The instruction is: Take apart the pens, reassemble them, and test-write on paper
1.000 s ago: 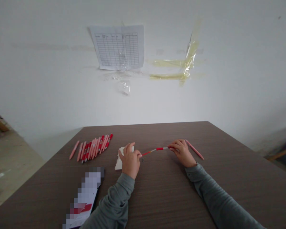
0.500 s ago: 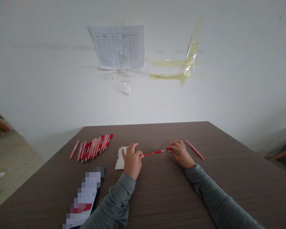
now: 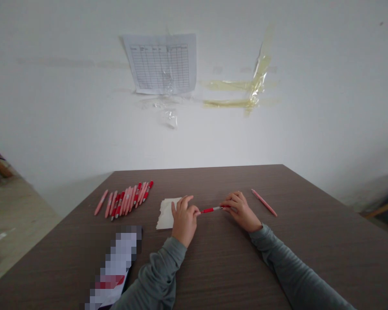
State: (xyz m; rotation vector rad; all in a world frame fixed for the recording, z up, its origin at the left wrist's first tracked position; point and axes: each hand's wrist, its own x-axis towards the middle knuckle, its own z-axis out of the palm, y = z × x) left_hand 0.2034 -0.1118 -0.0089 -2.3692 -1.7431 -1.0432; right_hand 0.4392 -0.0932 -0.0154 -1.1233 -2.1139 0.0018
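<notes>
A red pen [image 3: 208, 210] with a silver-white section is stretched between my two hands, nearly level above the table. My left hand [image 3: 185, 218] pinches its left end between thumb and forefinger, the other fingers raised. At the opposite end, the fingers of my right hand [image 3: 240, 210] close round the pen and hide its tip. A torn piece of white paper [image 3: 164, 214] lies partly behind my left hand. Right of my right hand, one pink pen [image 3: 264, 202] rests on the table.
Several pink and red pens [image 3: 126, 201] lie in a slanted row at the table's left. Nearer me is a blurred-out flat item [image 3: 116, 262], close to my left sleeve. The dark wooden table [image 3: 229, 267] meets a white wall holding a taped printed sheet [image 3: 161, 64].
My hands have come closer together. A thin red length that showed between my left fingers and the pen's thicker red part is no longer visible.
</notes>
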